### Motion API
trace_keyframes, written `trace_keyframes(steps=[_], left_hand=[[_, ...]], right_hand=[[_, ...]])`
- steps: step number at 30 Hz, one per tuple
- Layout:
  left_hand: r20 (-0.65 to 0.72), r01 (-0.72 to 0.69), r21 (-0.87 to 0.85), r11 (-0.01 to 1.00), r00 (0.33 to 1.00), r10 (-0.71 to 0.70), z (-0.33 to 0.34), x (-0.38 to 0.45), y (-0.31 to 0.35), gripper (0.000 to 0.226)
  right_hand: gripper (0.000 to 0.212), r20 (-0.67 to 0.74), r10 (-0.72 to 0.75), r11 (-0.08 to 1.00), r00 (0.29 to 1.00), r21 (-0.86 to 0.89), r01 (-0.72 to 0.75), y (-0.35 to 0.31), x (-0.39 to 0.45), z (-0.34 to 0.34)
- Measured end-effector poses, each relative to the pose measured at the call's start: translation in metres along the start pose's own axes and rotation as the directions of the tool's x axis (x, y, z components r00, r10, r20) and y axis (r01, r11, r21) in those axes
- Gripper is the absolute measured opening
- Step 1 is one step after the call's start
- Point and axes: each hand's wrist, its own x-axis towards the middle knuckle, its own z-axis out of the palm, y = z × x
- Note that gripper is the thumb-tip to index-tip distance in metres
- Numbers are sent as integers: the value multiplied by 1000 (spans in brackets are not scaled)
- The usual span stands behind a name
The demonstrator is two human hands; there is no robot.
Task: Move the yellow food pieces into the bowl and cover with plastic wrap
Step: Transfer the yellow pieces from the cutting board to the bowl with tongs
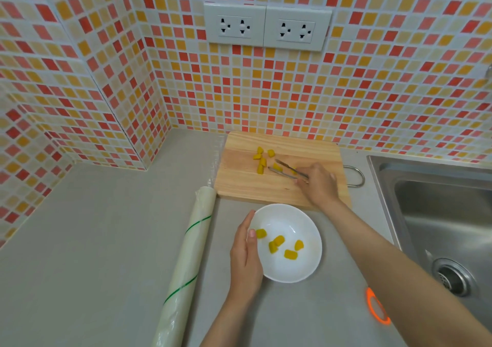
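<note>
A white bowl sits on the grey counter and holds several yellow food pieces. My left hand grips the bowl's left rim, thumb over the edge. Behind it lies a wooden cutting board with several more yellow pieces on it. My right hand holds metal tongs over the board, their tips spread around one yellow piece. A roll of plastic wrap with green stripes lies to the left of the bowl, its loose sheet reaching back along the board's left edge.
A steel sink with a drain fills the right side. A metal handle sticks out of the board's right edge. Tiled walls meet in the corner behind, with two double sockets above the board.
</note>
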Motion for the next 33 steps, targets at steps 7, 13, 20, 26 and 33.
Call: trace_keyframes(steps=[7, 13, 20, 26, 33], left_hand=[[1, 5, -2, 1000, 1000, -5, 0, 2, 1, 34], [-4, 2, -25, 1000, 1000, -2, 0, 2, 1, 34], [9, -5, -41, 999, 1000, 5, 1, 1, 1, 33], [-7, -4, -10, 1000, 1000, 4, 1, 0, 2, 33], [-3, -1, 5, 1000, 1000, 1, 1, 0, 1, 34]], right_hand=[[30, -70, -32, 983, 997, 180, 44, 2, -20, -2], [28, -97, -178, 936, 979, 291, 199, 11, -83, -29], [34, -28, -237, 949, 971, 208, 237, 29, -128, -29], [39, -139, -91, 953, 986, 276, 127, 31, -96, -30], [34, -108, 150, 986, 983, 95, -140, 30, -41, -4]])
